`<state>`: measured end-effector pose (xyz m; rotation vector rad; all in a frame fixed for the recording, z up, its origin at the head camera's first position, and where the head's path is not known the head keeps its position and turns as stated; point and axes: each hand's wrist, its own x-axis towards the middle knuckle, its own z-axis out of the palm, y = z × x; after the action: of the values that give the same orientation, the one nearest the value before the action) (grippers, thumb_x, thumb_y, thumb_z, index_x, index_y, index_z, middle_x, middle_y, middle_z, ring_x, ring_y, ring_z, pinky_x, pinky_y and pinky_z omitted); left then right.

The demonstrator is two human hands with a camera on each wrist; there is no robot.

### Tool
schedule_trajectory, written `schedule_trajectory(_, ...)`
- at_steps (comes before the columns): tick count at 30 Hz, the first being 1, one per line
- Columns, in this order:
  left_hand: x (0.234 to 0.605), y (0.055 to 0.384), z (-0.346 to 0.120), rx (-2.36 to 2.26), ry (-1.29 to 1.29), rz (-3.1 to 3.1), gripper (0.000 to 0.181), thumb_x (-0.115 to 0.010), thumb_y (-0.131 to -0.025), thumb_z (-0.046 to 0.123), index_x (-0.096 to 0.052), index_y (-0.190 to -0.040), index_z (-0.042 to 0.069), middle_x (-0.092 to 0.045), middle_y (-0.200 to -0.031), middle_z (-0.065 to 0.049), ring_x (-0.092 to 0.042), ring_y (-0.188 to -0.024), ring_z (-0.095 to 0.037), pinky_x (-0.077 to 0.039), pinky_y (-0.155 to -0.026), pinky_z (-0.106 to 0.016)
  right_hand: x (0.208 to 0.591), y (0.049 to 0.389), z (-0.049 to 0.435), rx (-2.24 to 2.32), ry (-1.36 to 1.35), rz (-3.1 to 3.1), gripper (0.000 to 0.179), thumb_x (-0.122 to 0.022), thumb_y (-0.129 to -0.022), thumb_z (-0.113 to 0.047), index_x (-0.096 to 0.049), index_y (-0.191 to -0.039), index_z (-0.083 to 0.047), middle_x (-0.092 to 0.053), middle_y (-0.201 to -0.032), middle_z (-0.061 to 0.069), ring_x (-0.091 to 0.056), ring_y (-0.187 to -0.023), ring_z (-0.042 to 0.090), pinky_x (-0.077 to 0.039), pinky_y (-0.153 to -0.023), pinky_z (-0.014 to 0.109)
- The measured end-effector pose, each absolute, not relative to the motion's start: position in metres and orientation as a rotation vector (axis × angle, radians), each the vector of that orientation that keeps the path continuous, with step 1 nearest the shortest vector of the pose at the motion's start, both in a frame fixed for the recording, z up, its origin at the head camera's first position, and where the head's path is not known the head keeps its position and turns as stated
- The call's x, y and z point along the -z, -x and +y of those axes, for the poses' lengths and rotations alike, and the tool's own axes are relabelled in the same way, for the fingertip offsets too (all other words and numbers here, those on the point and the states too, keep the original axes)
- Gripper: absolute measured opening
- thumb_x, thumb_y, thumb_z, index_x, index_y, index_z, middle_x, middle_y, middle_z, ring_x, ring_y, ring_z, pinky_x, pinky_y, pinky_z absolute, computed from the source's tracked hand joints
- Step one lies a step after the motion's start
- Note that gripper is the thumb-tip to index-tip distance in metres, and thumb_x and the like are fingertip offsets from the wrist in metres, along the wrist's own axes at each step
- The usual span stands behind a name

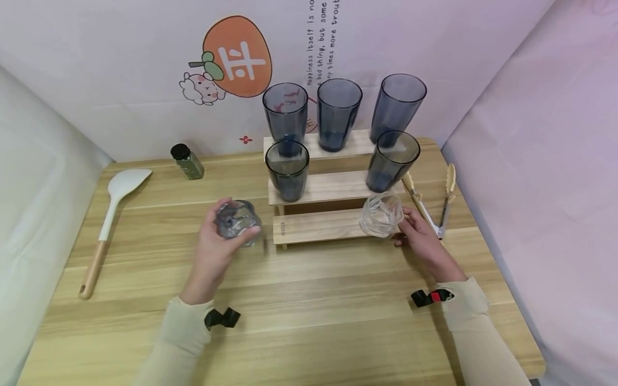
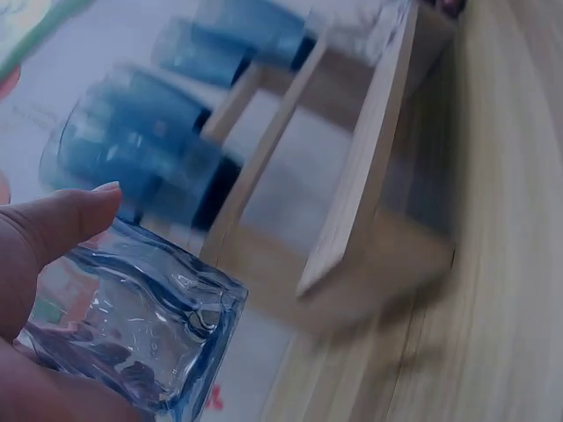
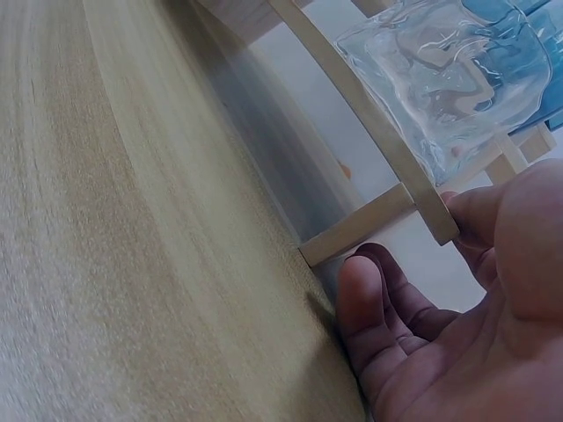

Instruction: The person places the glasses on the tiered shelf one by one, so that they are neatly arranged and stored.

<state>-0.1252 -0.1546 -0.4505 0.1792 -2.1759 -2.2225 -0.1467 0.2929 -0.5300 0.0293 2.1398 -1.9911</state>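
Observation:
My left hand [image 1: 217, 236] holds a wavy, bluish clear glass [image 1: 237, 220] above the table, left of a stepped wooden rack [image 1: 318, 227]; in the left wrist view the thumb lies along the side of this glass [image 2: 149, 316]. At the right end of the lowest step, my right hand [image 1: 425, 241] grips the board's end, with some fingers curled below it. A wavy clear glass [image 1: 381, 215] sits on that step right beside these fingers. Two shorter blue-grey tumblers, a left one [image 1: 288, 174] and a right one [image 1: 392, 161], stand on the middle step.
Three taller blue-grey tumblers [image 1: 338, 115] stand on the top step. Tongs [image 1: 440, 214] lie right of the rack, close to the right hand. On the left are a white spatula [image 1: 111, 209] with a wooden handle and a black-capped spice jar [image 1: 188, 162]. A printed cloth [image 1: 145, 80] hangs behind.

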Motion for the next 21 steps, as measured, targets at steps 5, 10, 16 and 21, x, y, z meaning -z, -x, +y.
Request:
schedule_trajectory(5,0.45,0.122,-0.115,2.272,-0.145,-2.177,0.089,-0.092,-0.073,0.002,-0.043,-0.148,0.011,-0.041,-0.143,-0.011,-0.049,-0.126,-0.029,-0.047,-0.103,-0.041,0.529,0.147,0.293,1.967,-0.034,2.155,0.03,-0.048,-0.108,-0.033,-0.051,-0.137,-0.022,-0.06,-0.117,0.001,-0.063,-0.09,0.023,-0.054,-0.075,0.029)
schedule_trajectory(10,0.457,0.124,-0.085,2.122,-0.099,-2.218,0.088,-0.096,-0.069,0.01,-0.05,-0.144,0.013,-0.035,-0.136,-0.011,-0.048,-0.124,-0.028,-0.043,-0.105,-0.041,0.529,0.146,0.294,1.995,-0.044,2.13,0.029,-0.048,-0.108,-0.032,-0.051,-0.135,-0.023,-0.06,-0.116,0.001,-0.064,-0.09,0.022,-0.054,-0.075,0.029)
schedule_trajectory(16,0.469,0.122,-0.064,2.028,-0.061,-2.201,0.088,-0.096,-0.068,0.012,-0.051,-0.144,0.013,-0.036,-0.13,-0.013,-0.047,-0.123,-0.028,-0.038,-0.108,-0.043,0.528,0.146,0.294,1.996,-0.03,2.134,0.029,-0.049,-0.108,-0.033,-0.052,-0.135,-0.022,-0.06,-0.115,0.001,-0.064,-0.09,0.023,-0.054,-0.075,0.029)
schedule_trajectory(21,0.48,0.124,-0.054,2.055,0.047,-2.08,0.094,-0.095,-0.07,0.008,-0.039,-0.146,0.012,-0.038,-0.135,-0.013,-0.047,-0.126,-0.027,-0.038,-0.109,-0.043,0.527,0.145,0.293,1.99,-0.032,2.146,0.029,-0.048,-0.108,-0.033,-0.051,-0.135,-0.021,-0.059,-0.115,0.001,-0.063,-0.089,0.024,-0.054,-0.074,0.029)
